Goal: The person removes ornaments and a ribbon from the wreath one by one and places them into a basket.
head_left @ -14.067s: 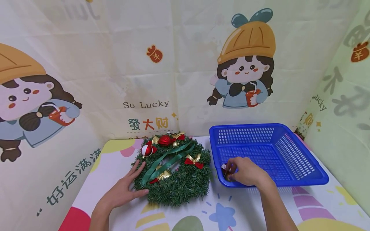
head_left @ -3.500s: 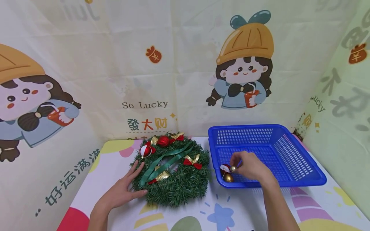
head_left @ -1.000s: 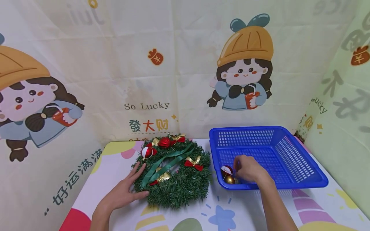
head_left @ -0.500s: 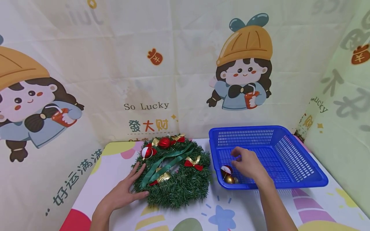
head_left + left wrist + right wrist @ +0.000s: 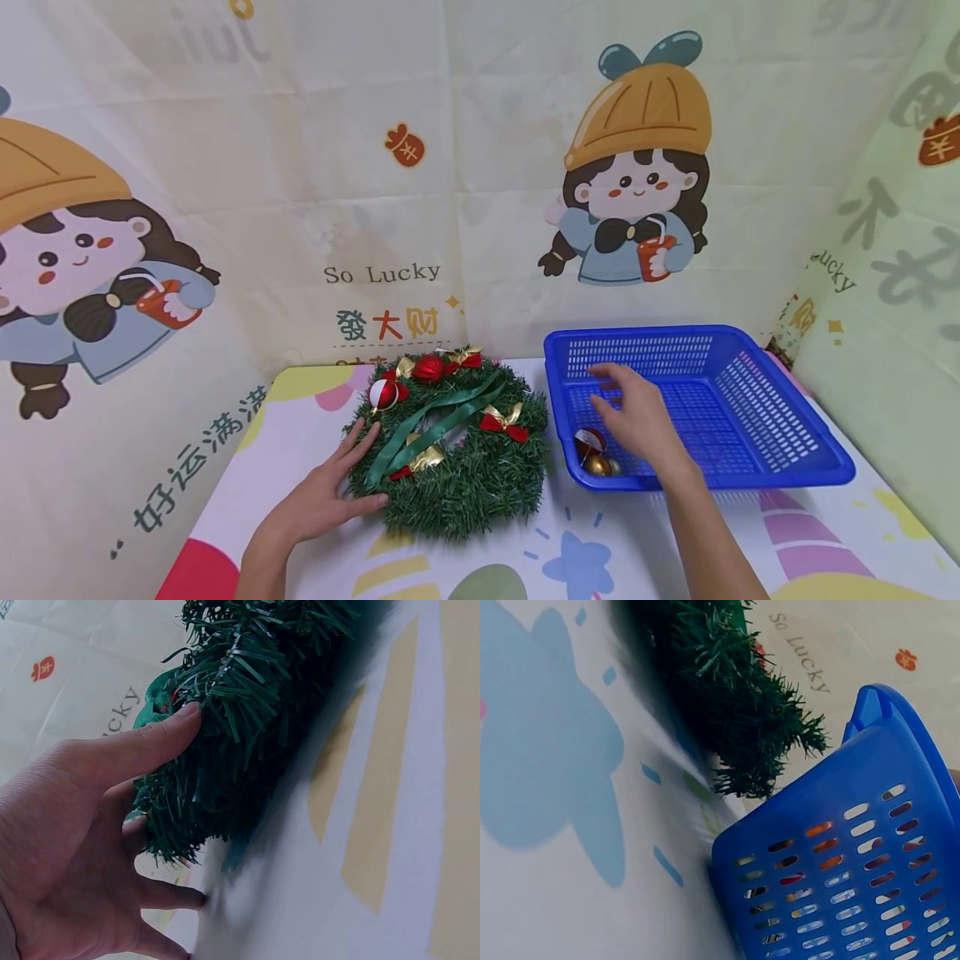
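A green Christmas wreath [image 5: 465,504] lies on the table, trimmed with red-and-gold bows, a green ribbon [image 5: 442,421], a red bauble [image 5: 429,367] and a red-and-white bauble [image 5: 383,394]. My left hand [image 5: 318,492] rests at its left edge with fingers spread; the left wrist view shows the thumb [image 5: 154,746] against the needles. Over the left part of the blue basket [image 5: 750,480], my right hand [image 5: 637,417] is held with parted fingers and nothing in them. Below it, a dark red-and-white bauble [image 5: 589,440], a gold bauble [image 5: 597,465] and a smaller pale one [image 5: 615,467] lie in the basket's near-left corner.
The basket wall [image 5: 847,862] stands just right of the wreath, with a narrow gap between them. A patterned cloth [image 5: 480,567] covers the table. Printed curtains [image 5: 480,233] close off the back and both sides.
The small bauble my right hand pinched 3.5 seconds ago now lies beside the gold one. Since then the right hand has risen and moved left, its fingers parting. The left hand stays put.
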The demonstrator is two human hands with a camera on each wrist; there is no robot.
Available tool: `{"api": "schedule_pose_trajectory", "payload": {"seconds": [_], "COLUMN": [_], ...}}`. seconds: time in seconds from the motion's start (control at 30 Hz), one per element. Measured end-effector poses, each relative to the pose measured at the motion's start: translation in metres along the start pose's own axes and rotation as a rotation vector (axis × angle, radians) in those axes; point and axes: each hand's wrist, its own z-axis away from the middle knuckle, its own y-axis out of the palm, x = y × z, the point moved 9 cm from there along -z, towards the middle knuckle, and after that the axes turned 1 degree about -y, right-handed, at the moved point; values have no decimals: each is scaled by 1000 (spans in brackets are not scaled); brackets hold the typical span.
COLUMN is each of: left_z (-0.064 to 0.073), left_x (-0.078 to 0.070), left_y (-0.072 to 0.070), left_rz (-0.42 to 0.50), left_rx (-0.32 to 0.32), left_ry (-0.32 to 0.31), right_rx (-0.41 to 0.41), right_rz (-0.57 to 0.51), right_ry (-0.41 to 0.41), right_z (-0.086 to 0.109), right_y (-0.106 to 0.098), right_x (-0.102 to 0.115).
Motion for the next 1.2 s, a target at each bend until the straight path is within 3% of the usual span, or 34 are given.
{"api": "schedule_pose_trajectory", "payload": {"seconds": [0.5,0.9,1.2], "left_z": [-1,-1,0], "left_x": [1,0,0], "left_y": [-1,-1,0], "left_rz": [-12,-3,6], "left_rx": [-2,1,7], "left_ry": [-2,-7,-23], "right_rx": [-49,-21,47], "right_rz": [-142,-224,-304], "right_ry": [-95,-163,-211], "right_z": [1,-3,-11], "right_y": [6,24,43], "right_x": [25,60,82]}}
